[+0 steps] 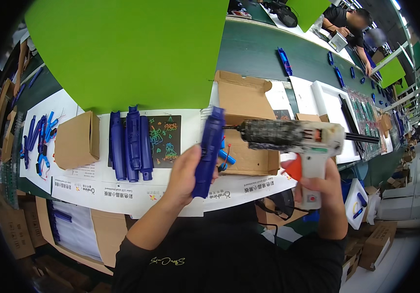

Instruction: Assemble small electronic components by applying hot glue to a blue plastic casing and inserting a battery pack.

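Note:
Between the thumb and fingers of my left hand (182, 179) a long blue plastic housing (208, 154) is held upright and slightly tilted. My right hand (328, 193) grips a white hot glue gun (312, 139) with a red trigger. Its dirty, dark barrel points left, and the nozzle is at or very near the housing's right side; whether they touch I cannot tell. A black glue stick (362, 138) juts from the gun's back. Behind the housing, an open cardboard box (256, 158) holds a blue cylindrical battery (227, 155) with red wires.
Several blue housings (131, 146) lie on the white paper beside a dark printed card (166, 141). A closed cardboard box (78, 139) and wired blue batteries (43, 146) are further left. A green panel (122, 53) stands behind. Another person (344, 24) works at the far right.

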### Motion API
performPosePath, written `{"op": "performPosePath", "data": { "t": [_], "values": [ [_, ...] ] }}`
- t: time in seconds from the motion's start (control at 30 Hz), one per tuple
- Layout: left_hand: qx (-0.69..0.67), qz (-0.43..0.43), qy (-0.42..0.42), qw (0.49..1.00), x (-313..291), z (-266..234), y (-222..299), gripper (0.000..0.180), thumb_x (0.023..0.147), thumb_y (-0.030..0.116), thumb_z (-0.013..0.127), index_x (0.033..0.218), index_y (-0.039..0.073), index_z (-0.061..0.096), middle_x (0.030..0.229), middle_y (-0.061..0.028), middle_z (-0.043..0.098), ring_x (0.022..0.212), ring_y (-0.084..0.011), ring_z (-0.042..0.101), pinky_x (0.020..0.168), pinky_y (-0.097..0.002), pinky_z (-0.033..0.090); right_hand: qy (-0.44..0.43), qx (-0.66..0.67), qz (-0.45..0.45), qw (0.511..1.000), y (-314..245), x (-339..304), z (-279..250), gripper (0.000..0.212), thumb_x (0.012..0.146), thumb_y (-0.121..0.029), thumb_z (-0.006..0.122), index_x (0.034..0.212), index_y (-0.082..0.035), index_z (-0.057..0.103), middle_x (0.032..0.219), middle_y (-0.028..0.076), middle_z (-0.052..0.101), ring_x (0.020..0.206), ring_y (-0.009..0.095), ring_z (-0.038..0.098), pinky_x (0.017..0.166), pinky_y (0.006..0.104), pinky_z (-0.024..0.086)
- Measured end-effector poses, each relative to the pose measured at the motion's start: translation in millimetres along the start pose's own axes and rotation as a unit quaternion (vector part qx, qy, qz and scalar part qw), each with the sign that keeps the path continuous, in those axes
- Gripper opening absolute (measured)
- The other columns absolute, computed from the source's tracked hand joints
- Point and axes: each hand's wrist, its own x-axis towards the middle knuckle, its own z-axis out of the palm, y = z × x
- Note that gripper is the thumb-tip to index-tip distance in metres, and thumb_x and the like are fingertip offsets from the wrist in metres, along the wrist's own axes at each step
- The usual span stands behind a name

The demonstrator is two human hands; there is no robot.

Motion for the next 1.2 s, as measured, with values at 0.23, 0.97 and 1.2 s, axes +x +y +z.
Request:
{"op": "performPosePath", "data": {
  "t": [0.23, 0.97, 1.2],
  "values": [
    [-0.207, 0.198, 0.068, 0.956, -41.5, -53.3, 60.4, 0.053, 0.099, 0.043, 0.031, 0.131, 0.003, 0.038, 0.086, -0.0047, 0.052, 0.061, -0.0123, 0.051, 0.048, -0.0238, 0.041, 0.253, 0.105, -0.004, 0.962, 51.6, -58.1, -162.6, 0.043, 0.079, -0.019, 0.058, 0.113, 0.005, 0.047, 0.08, 0.013, 0.058, 0.056, 0.02, 0.059, 0.042, 0.0295, 0.051],
    [-0.105, 0.044, 0.079, 0.99, -20.5, -41.9, 19.7, 0.051, 0.099, 0.042, 0.031, 0.126, 0.0, 0.042, 0.082, -0.0058, 0.055, 0.058, -0.0118, 0.051, 0.049, -0.024, 0.04, -0.022, -0.537, -0.136, 0.832, 43.2, 57.3, 16.2, 0.021, 0.079, -0.006, 0.063, 0.099, -0.002, 0.061, 0.09, 0.012, 0.065, 0.08, 0.023, 0.064, 0.068, 0.0311, 0.051],
    [-0.025, 0.017, 0.082, 0.996, -26.9, -38.9, 13.4, 0.053, 0.098, 0.044, 0.031, 0.099, -0.003, 0.055, 0.071, -0.0104, 0.058, 0.057, -0.0157, 0.056, 0.053, -0.0264, 0.047, -0.108, -0.563, -0.078, 0.816, 114.8, 109.3, 64.0, 0.028, 0.075, -0.011, 0.065, 0.101, -0.001, 0.062, 0.089, 0.017, 0.064, 0.079, 0.03, 0.063, 0.072, 0.0366, 0.05]
  ]
}}
